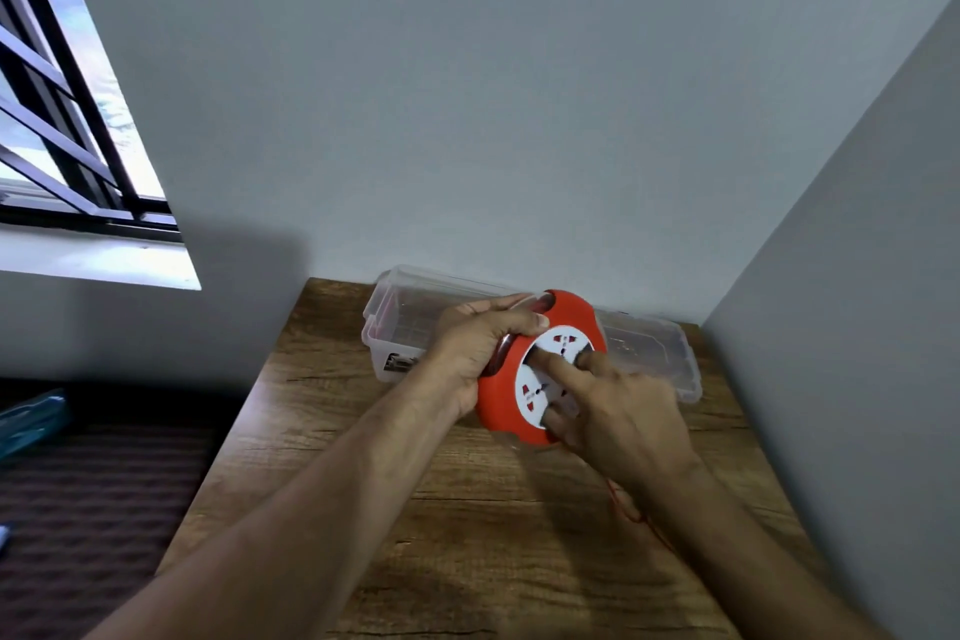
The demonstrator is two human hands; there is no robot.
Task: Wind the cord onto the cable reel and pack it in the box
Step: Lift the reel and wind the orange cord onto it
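Note:
A round red cable reel with a white socket face is held upright above the wooden table. My left hand grips the reel's left rim, thumb across the top. My right hand has fingers pushed into the holes of the white face. A thin red cord trails from under my right wrist across the table. Behind the reel, a clear plastic box lies against the wall, partly hidden by the reel and hands.
Grey walls close in behind and to the right of the table. A barred window is at upper left. Left of the table, lower down, is a dark patterned surface with a teal object on it.

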